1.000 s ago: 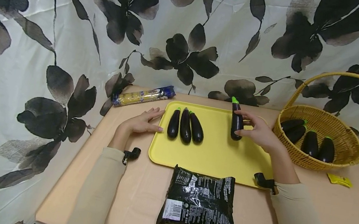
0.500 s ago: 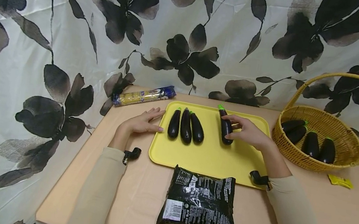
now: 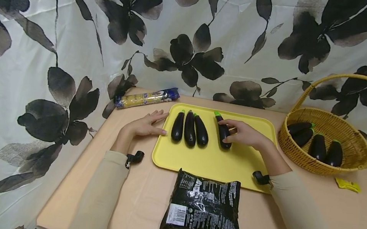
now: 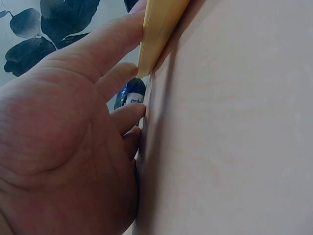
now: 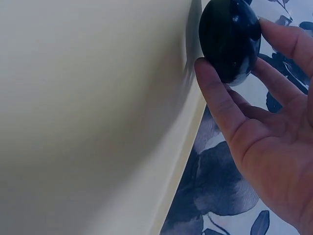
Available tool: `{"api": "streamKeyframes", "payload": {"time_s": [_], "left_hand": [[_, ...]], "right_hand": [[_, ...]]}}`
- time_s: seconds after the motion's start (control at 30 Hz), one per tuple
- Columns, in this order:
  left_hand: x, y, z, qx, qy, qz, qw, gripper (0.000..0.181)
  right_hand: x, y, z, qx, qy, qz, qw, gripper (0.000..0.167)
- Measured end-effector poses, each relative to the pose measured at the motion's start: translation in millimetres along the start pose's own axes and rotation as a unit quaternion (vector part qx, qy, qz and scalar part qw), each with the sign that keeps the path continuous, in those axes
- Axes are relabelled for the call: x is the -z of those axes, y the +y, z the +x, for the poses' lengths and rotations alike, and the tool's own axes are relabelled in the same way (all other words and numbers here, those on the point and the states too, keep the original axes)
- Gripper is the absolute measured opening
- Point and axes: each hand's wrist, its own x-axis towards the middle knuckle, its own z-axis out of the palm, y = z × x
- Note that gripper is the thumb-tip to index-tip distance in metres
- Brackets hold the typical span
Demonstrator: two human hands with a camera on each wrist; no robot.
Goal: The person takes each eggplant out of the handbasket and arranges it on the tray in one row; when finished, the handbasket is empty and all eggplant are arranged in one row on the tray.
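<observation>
My right hand (image 3: pixel 241 133) grips an eggplant (image 3: pixel 223 133) between thumb and fingers, green stem pointing away from me. It's about mid-tray; can't tell if its underside touches the yellow tray (image 3: pixel 194 164). 3 eggplants (image 3: pixel 190 129) lie side by side to its left, apart from it. My left hand (image 3: pixel 143 125) holds nothing: fingers spread, thumb at the tray's left rim. Basket (image 3: pixel 358 143) on the right has 4 more eggplants (image 3: pixel 317 147) visible.
</observation>
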Motion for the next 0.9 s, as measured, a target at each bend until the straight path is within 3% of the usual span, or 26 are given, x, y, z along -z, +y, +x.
{"api": "streamKeyframes", "payload": {"time_s": [0.27, 0.67, 0.9], "left_hand": [[1.8, 0.5, -0.9, 0.001, -0.004, 0.001, 1.0, 0.094], [0.8, -0.8, 1.0, -0.005, -0.001, 0.006, 1.0, 0.092], [0.0, -0.7, 0.2, -0.003, 0.001, 0.005, 1.0, 0.092]], "right_hand": [[-2.6, -5.4, 4.6, -0.006, -0.022, 0.0, 0.9997, 0.074], [-11.4, -10.6, 12.4, 0.002, -0.02, -0.041, 0.999, 0.072], [-14.3, -15.1, 12.7, 0.003, -0.031, -0.03, 0.9991, 0.072]]}}
